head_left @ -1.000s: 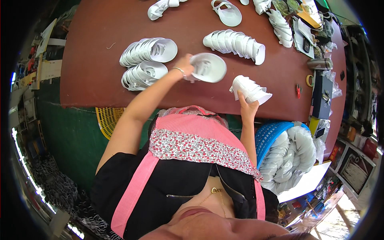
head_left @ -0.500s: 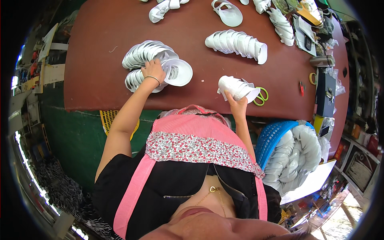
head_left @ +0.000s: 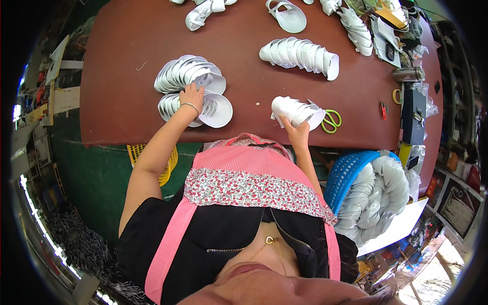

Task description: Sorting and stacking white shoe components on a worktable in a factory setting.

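Two nested rows of white sandals lie side by side at the left of the table, a far row (head_left: 185, 73) and a near row (head_left: 169, 107). My left hand (head_left: 193, 99) is closed on the end white sandal (head_left: 219, 113) of the near row, its fingers at the strap. Toward the right, my right hand (head_left: 296, 131) grips a short nested stack of white sandals (head_left: 291, 109) from the near side, thumb on top; its other fingers are partly hidden. Green-handled scissors (head_left: 331, 122) lie just right of that stack.
Another nested row of white sandals (head_left: 300, 55) and a single sandal (head_left: 287, 16) lie farther back on the brown table (head_left: 244, 66). A blue basket (head_left: 338, 178) full of wrapped white pieces stands at the near right. Red pliers (head_left: 383, 110), tape (head_left: 396, 96) and a flask (head_left: 408, 74) are at right.
My left hand has moved slightly left and nearer, bringing its sandal from between the rows onto the end of the near row. My right hand with its stack has shifted slightly left.
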Demonstrator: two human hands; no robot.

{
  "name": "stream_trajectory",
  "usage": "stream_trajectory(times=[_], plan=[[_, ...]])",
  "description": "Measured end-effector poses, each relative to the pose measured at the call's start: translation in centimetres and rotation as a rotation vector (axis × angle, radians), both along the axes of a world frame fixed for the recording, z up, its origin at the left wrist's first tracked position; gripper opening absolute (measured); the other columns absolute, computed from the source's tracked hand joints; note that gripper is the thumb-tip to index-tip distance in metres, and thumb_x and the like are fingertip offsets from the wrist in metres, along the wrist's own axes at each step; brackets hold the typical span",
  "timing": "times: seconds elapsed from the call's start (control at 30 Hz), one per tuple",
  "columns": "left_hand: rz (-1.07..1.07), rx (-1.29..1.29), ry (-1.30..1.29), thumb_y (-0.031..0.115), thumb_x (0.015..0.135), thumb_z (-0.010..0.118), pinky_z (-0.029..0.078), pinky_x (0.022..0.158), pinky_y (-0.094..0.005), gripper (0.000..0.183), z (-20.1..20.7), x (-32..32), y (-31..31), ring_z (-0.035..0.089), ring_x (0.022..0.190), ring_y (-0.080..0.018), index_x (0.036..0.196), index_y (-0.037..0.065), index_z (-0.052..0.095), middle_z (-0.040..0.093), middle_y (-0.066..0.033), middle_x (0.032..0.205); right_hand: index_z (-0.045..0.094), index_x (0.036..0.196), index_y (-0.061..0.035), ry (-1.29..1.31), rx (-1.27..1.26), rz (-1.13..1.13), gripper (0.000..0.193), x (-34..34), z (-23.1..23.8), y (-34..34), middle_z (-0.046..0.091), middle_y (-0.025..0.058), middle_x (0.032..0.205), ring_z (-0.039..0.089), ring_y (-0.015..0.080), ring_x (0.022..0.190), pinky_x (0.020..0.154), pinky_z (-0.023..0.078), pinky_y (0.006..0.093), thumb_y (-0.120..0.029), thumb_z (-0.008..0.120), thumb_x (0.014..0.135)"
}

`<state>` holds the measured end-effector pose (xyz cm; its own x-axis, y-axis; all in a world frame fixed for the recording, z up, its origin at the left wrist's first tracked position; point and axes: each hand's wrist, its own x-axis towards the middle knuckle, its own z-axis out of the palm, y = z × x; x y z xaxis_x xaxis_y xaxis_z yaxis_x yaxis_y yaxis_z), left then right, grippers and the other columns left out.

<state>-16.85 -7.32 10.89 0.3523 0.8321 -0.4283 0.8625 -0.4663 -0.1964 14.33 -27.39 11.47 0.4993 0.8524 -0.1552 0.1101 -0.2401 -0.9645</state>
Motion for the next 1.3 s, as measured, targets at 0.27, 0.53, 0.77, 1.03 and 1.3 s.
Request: stream_trajectory(times=[0.27, 0.53, 0.77, 1.03, 1.3], plan=[[0.025, -0.076, 0.183, 0.015, 0.070, 0.075, 0.032, 0.109, -0.0578, 0.085, 2.9, 1.9, 1.8, 0.027, 0.141, -0.0347, 0.146, 0.014, 0.037, 0.024, -0.0196, 0.152, 0.071, 0.104, 0.0060, -0.049, -0.110, 0.059, 0.029, -0.4, 0.3, 0.3, 0.074, 0.0114, 0.088, 0.070, 0.0162, 0.081, 0.071, 0.053, 0.0307, -0.015, 0.075, 0.084], [0.178, -0.040, -0.026, 0.019, 0.070, 0.080, 0.027, 0.108, -0.0695, 0.098, 0.0, 0.5, 4.1, 0.013, 0.148, -0.0341, 0.152, 0.012, 0.027, 0.007, -0.0181, 0.160, 0.072, 0.103, 0.0032, -0.124, -0.068, 0.133, 0.029, -1.6, 0.2, 1.5, 0.074, 0.0135, 0.093, 0.072, 0.0231, 0.087, 0.077, 0.053, 0.0343, -0.015, 0.077, 0.082], [-0.197, 0.046, -0.505, 0.020, 0.088, 0.063, 0.048, 0.086, -0.0435, 0.028, 0.0, -1.4, 2.1, 0.062, 0.101, -0.0276, 0.115, 0.017, 0.064, 0.068, -0.0071, 0.104, 0.071, 0.105, 0.0025, -0.134, -0.070, 0.175, 0.033, -2.4, -0.4, 2.4, 0.073, 0.0162, 0.099, 0.071, 0.0293, 0.093, 0.082, 0.053, 0.0378, -0.015, 0.079, 0.078], [-0.820, 0.295, -0.296, 0.018, 0.087, 0.057, 0.019, 0.120, -0.0475, 0.018, 0.3, -3.5, 9.5, 0.043, 0.134, -0.0221, 0.094, 0.013, 0.072, 0.068, -0.0063, 0.107, 0.070, 0.106, -0.0008, -0.236, 0.017, 0.420, 0.037, -4.4, -3.3, 5.6, 0.072, 0.0163, 0.101, 0.069, 0.0337, 0.093, 0.082, 0.052, 0.0409, -0.020, 0.079, 0.076], [-0.652, 0.235, -0.232, 0.038, 0.078, 0.071, 0.021, 0.115, -0.0466, 0.027, -1.0, -3.1, 11.5, 0.048, 0.120, -0.0217, 0.080, 0.012, 0.074, 0.066, -0.0009, 0.087, 0.071, 0.106, -0.0018, -0.228, 0.043, 0.401, 0.036, -6.2, -1.5, 6.9, 0.072, 0.0161, 0.101, 0.069, 0.0343, 0.092, 0.081, 0.052, 0.0417, -0.019, 0.079, 0.075]])
